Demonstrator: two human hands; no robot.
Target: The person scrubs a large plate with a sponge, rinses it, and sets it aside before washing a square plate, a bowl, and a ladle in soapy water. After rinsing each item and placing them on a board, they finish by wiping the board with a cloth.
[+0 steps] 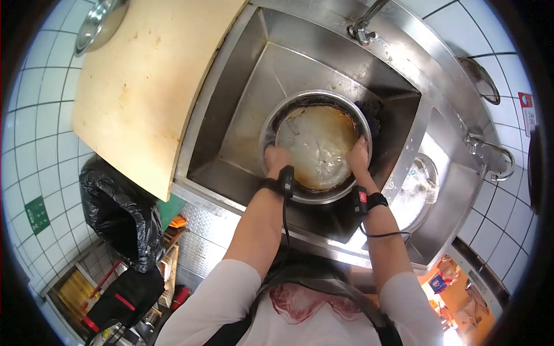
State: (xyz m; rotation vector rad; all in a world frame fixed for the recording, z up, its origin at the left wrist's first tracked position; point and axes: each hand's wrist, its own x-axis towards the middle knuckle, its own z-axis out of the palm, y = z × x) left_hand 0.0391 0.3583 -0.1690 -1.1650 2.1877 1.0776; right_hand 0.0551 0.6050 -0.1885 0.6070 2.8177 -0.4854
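Note:
A round metal basin [320, 199] sits in the large sink [231, 135], with cloudy water in it and brown, burnt-looking stains around its inner wall. On the basin's left side, my left hand [277, 158] is closed at the rim, its fingers mostly hidden. My right hand [358, 154] grips the opposite rim on the right. Behind the basin, against the sink wall, lies a dark, rough-textured scrubber-like clump [369, 112]. Both wrists carry black straps with small devices and cables.
A faucet [362, 33] reaches over the sink's back edge. The second basin on the right holds a round container [424, 184] with whitish contents, beside another faucet [499, 164]. Left are a wooden board [144, 86], a metal bowl [101, 26] and a black-bagged bin [124, 213].

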